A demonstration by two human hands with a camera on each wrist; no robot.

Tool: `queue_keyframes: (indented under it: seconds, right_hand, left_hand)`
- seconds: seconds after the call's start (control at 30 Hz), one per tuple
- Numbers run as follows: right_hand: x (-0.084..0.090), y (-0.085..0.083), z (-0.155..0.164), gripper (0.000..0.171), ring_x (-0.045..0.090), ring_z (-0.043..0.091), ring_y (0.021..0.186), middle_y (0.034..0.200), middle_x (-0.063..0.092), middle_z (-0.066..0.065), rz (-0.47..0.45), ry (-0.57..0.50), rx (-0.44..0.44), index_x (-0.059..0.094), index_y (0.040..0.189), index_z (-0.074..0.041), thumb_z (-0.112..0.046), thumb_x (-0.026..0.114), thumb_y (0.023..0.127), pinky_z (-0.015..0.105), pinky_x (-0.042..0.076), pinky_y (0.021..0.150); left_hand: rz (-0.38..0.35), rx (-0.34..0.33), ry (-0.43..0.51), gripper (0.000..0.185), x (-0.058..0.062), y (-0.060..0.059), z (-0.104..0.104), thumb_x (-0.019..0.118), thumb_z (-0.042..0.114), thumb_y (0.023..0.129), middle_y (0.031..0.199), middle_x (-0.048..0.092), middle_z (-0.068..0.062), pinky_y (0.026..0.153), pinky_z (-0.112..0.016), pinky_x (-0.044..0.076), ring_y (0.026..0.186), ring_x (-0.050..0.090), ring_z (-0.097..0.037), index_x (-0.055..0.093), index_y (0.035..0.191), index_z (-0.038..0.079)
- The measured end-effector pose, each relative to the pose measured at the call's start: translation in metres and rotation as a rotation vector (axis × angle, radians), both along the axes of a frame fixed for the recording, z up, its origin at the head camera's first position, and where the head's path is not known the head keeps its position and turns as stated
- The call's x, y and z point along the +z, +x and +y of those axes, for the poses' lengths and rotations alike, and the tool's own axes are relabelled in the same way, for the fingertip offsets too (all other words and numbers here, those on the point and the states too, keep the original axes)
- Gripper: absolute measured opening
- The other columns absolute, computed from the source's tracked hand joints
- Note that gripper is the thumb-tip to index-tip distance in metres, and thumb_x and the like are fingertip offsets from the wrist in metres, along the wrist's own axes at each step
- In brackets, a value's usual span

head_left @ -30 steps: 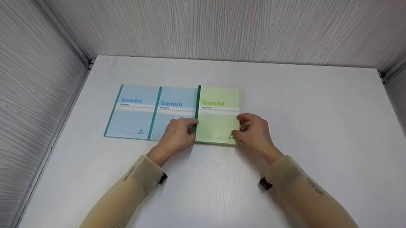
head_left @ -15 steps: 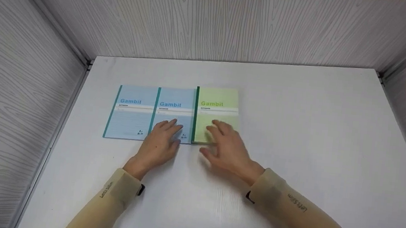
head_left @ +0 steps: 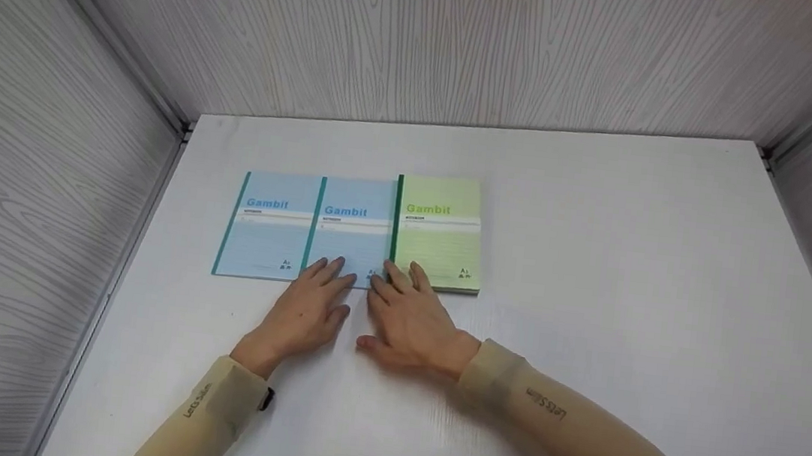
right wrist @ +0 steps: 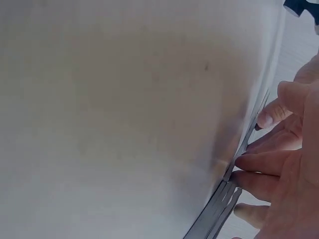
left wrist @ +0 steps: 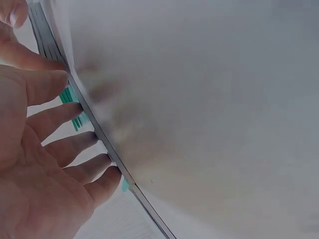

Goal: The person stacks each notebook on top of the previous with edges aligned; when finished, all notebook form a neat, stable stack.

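Hands flat on the white table (head_left: 597, 278), side by side. Left hand (head_left: 306, 312) lies with fingers straight, tips on the near edge of the middle blue notebook (head_left: 353, 226), gripping nothing. Right hand (head_left: 408, 319) is spread the same way, fingertips on the near left corner of the green notebook (head_left: 439, 231). 3 notebooks sit edge to edge in a row, the far-left blue notebook (head_left: 267, 225) untouched.

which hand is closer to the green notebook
Right. The right hand has its fingertips on the green notebook's near left corner, by the dark spine. The left hand lies flat beside it, fingertips on the middle blue notebook, off the green one.
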State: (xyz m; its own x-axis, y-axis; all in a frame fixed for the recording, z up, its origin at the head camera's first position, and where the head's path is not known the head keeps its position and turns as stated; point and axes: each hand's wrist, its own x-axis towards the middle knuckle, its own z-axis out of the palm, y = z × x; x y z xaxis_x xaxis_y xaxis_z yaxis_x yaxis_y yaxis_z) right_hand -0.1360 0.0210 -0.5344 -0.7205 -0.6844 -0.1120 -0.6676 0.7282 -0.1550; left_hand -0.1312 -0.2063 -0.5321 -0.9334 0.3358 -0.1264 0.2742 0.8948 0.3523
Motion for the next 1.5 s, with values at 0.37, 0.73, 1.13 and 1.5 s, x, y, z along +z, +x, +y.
queue_keyframes:
  seconds: [0.37,0.73,1.13,1.5]
  right_hand:
    - [0.002,0.034,0.001,0.073,0.038,0.031,0.171,0.175,0.054,0.006,-0.021,-0.029,0.031,0.061,0.16,-0.013,-0.063,0.064,0.107,0.058,0.034,0.138]
    - [0.002,0.033,0.017,0.057,0.061,0.036,0.147,0.159,0.067,0.015,-0.353,-0.481,-0.132,0.069,0.15,-0.009,-0.039,0.074,0.102,0.055,0.051,0.126]
    - [0.006,0.019,0.014,0.049,0.069,0.025,0.119,0.143,0.073,0.012,-0.728,-0.801,-0.461,0.072,0.146,-0.004,-0.022,0.075,0.101,0.046,0.057,0.11]
    - [-0.003,0.018,0.004,0.036,0.068,0.017,0.101,0.132,0.074,0.014,-0.919,-1.0,-0.599,0.077,0.134,-0.007,-0.006,0.075,0.098,0.026,0.065,0.084]
  left_hand:
    - [0.021,0.009,-0.032,0.056,0.001,0.049,0.004,0.07,0.024,0.109,0.178,0.046,-0.021,0.136,-0.065,0.035,0.169,0.037,-0.047,0.059,0.161,0.005]
    - [0.092,0.167,0.038,0.047,0.003,0.059,0.002,0.076,0.016,0.105,0.165,0.06,-0.023,0.128,-0.062,0.047,0.157,0.054,-0.047,0.068,0.148,0.001]
    - [-0.098,0.524,0.333,0.045,0.017,0.023,-0.021,0.067,0.011,0.105,0.15,0.066,-0.03,0.116,-0.058,0.056,0.137,0.066,-0.047,0.068,0.147,-0.003]
    - [-0.246,0.604,0.743,0.041,0.045,0.019,-0.047,0.066,0.003,0.107,0.155,0.062,-0.022,0.092,-0.013,0.058,0.127,0.069,-0.03,0.069,0.148,0.002]
